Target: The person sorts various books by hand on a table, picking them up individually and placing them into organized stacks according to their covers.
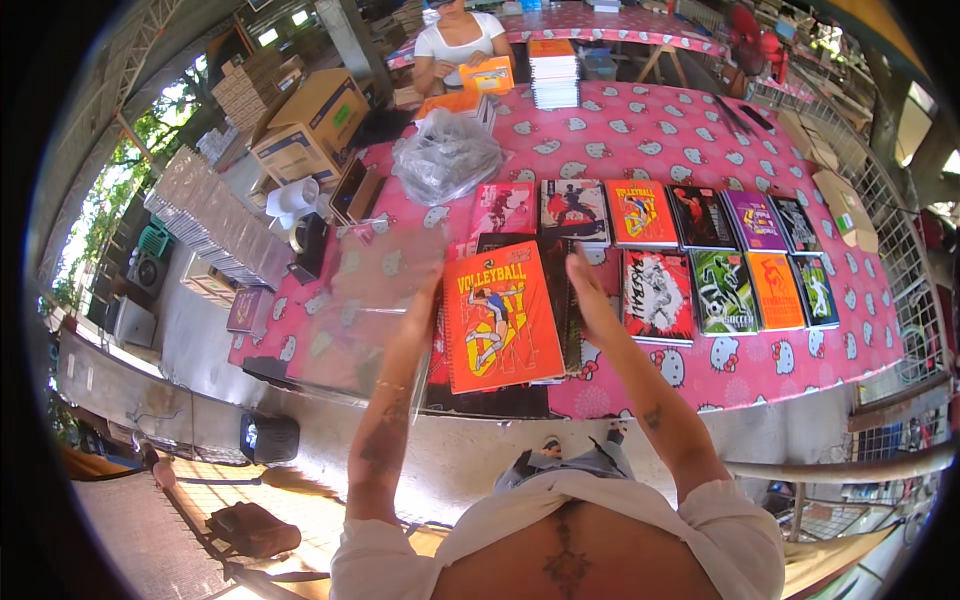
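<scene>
Between my hands is a small stack of spiral notebooks [503, 318], tilted slightly, just above or on the near part of the table. The top one has an orange cover with a player in blue and yellow; darker covers stick out behind it. My left hand [426, 290] grips the stack's left, spiral-bound edge, its fingers partly hidden and blurred. At the right edge, my right hand [592, 300] presses against the dark covers. A clear plastic sheet [370, 320] lies beside my left forearm. Two rows of sports-themed notebooks [700, 215] are laid out to the right.
A pink patterned cloth covers the table [620, 130]. A crumpled clear plastic bag [447, 155] and a tall notebook stack [554, 78] stand farther back. Across the table, a person [462, 45] holds an orange notebook. Cardboard boxes [315, 125] and a stacked pile [215, 220] are at left.
</scene>
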The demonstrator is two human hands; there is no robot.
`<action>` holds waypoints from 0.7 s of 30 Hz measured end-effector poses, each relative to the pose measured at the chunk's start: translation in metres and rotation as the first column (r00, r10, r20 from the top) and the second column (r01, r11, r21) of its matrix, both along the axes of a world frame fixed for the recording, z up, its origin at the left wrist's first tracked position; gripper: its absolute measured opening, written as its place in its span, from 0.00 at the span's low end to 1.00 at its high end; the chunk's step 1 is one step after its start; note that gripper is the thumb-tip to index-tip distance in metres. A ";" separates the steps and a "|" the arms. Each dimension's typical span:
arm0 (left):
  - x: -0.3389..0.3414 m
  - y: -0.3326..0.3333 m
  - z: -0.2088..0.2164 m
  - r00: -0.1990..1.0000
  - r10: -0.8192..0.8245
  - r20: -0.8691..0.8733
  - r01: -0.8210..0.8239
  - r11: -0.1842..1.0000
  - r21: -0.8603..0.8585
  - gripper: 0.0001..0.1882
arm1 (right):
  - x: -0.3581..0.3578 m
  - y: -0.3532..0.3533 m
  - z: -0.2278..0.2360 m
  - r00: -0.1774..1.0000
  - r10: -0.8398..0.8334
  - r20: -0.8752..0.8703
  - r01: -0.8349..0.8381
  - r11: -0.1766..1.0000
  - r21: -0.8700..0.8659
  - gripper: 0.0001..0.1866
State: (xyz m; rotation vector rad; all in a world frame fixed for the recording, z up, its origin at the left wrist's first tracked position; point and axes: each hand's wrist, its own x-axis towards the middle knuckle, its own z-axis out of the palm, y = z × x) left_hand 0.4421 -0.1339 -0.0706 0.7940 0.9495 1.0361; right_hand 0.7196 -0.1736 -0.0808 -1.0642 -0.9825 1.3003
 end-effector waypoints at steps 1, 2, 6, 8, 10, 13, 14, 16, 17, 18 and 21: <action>0.003 -0.001 0.003 1.000 -0.004 -0.001 0.004 1.000 -0.002 0.30 | -0.014 -0.001 0.014 0.995 0.025 -0.099 -0.029 0.999 -0.036 0.49; 0.007 0.003 0.008 0.999 -0.038 0.039 0.039 0.999 -0.032 0.30 | -0.023 0.000 0.022 0.979 0.048 -0.197 -0.063 0.996 -0.069 0.51; 0.036 0.010 0.018 0.988 -0.039 -0.148 0.027 0.996 -0.079 0.33 | -0.029 0.019 0.018 0.992 0.057 0.109 -0.052 0.998 -0.047 0.53; 0.024 0.014 0.019 0.989 -0.055 -0.134 0.048 0.997 -0.058 0.34 | -0.037 0.021 0.014 0.997 0.072 -0.001 -0.072 0.996 -0.056 0.55; 0.028 0.003 0.034 0.985 -0.015 -0.173 -0.005 0.993 -0.114 0.32 | -0.027 0.034 0.020 0.991 0.130 0.005 -0.130 0.991 -0.037 0.55; 0.023 -0.044 0.034 0.770 0.493 -0.405 -0.228 0.805 0.547 0.24 | -0.002 0.071 0.036 0.868 -0.116 0.482 0.021 0.980 0.198 0.51; 0.026 -0.068 0.040 0.666 0.648 -0.368 -0.197 0.630 0.752 0.21 | 0.010 0.089 0.047 0.813 -0.123 0.569 -0.073 0.948 0.310 0.50; 0.028 -0.140 0.029 0.909 0.234 -0.345 0.146 0.596 0.790 0.10 | -0.001 0.125 0.082 0.568 0.273 0.776 -0.514 0.855 0.075 0.47; 0.040 -0.166 0.039 0.860 -0.076 -0.504 0.442 0.606 0.662 0.11 | -0.020 0.132 0.087 0.525 0.400 0.751 -0.616 0.788 0.011 0.49; 0.051 -0.182 0.045 0.643 -0.351 -0.681 0.694 0.643 0.324 0.16 | -0.043 0.128 0.096 0.451 0.455 0.768 -0.657 0.751 -0.060 0.56; 0.070 -0.155 0.003 0.395 -0.436 -0.809 0.866 0.469 0.171 0.25 | -0.057 0.150 0.083 0.159 0.662 0.733 -0.669 0.618 -0.413 0.55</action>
